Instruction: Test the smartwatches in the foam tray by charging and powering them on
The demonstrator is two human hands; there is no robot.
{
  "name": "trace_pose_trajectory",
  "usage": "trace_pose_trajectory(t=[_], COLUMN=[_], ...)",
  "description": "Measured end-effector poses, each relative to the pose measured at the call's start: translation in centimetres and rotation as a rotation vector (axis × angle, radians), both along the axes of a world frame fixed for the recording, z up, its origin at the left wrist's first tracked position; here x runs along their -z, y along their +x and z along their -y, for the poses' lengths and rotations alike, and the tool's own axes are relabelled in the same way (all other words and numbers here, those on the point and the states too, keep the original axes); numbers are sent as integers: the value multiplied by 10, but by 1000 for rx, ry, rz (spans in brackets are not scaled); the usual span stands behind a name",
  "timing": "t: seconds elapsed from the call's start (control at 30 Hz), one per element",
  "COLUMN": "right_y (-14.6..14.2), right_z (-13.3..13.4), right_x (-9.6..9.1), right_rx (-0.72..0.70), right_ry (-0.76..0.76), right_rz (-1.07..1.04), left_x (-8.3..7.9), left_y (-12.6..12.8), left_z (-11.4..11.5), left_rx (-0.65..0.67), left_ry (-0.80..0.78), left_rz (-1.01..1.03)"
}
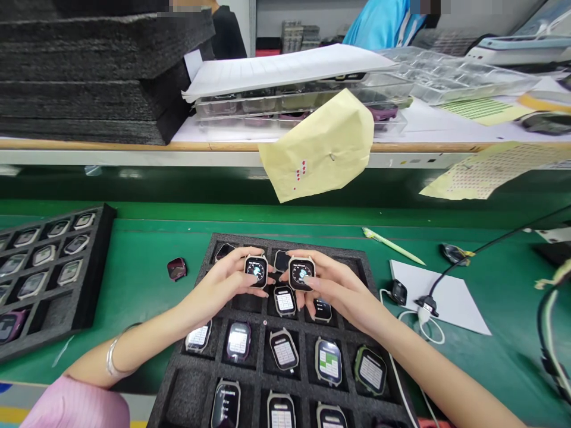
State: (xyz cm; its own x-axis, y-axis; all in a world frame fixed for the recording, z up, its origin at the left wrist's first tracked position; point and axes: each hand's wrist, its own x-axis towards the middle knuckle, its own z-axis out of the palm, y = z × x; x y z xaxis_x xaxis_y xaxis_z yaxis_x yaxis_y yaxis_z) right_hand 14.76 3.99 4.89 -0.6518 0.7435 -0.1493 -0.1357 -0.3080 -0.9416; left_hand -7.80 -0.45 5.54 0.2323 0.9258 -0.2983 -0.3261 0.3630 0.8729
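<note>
My left hand (pixel 229 274) grips a strapless smartwatch (pixel 253 263) by its edges, thumb by the lit screen. In my right hand (pixel 336 282) is a second lit smartwatch (pixel 296 266), the thumb resting over its screen. Both show round dials and are held side by side, faces up. Beneath them lies a black foam tray (pixel 191 386) with square compartments. Several watch bodies sit in it, such as a lit watch (pixel 284 349) showing a table, a green-cased watch (pixel 371 371) and a purple-cased watch (pixel 238 340). My hands and forearms hide part of the tray.
Another foam tray of watches (pixel 84 297) lies at left, near a loose dark red watch case (pixel 177 268). On the right are a green pen (pixel 392 245), white paper (pixel 459 303) and cables. A shelf edge (pixel 214 156) bears stacked foam (pixel 80 77) and clear plastic trays.
</note>
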Motion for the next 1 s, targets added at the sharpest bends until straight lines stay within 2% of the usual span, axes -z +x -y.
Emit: trace_pose_trajectory(t=[0.27,0.57,0.73,0.83,0.93,1.0], right_y=[-1,-2,-5,-4,7,24], right_z=[-2,1,2,4,4,-2], right_x=[9,5,4,0,-3,-2], right_rx=[-16,-20,4,-34,-91,-104], right_ry=[32,23,65,102,160,293], right_rz=[-4,-21,47,67,156,339], left_x=[6,5,4,3,3,3], left_y=[-4,-3,-2,-2,-2,-3], left_z=[0,0,1,1,1,1], left_rx=[28,77,80,63,42,31], left_ry=[55,84,94,110,112,105], left_rz=[2,-26,-62,-80,-91,-94])
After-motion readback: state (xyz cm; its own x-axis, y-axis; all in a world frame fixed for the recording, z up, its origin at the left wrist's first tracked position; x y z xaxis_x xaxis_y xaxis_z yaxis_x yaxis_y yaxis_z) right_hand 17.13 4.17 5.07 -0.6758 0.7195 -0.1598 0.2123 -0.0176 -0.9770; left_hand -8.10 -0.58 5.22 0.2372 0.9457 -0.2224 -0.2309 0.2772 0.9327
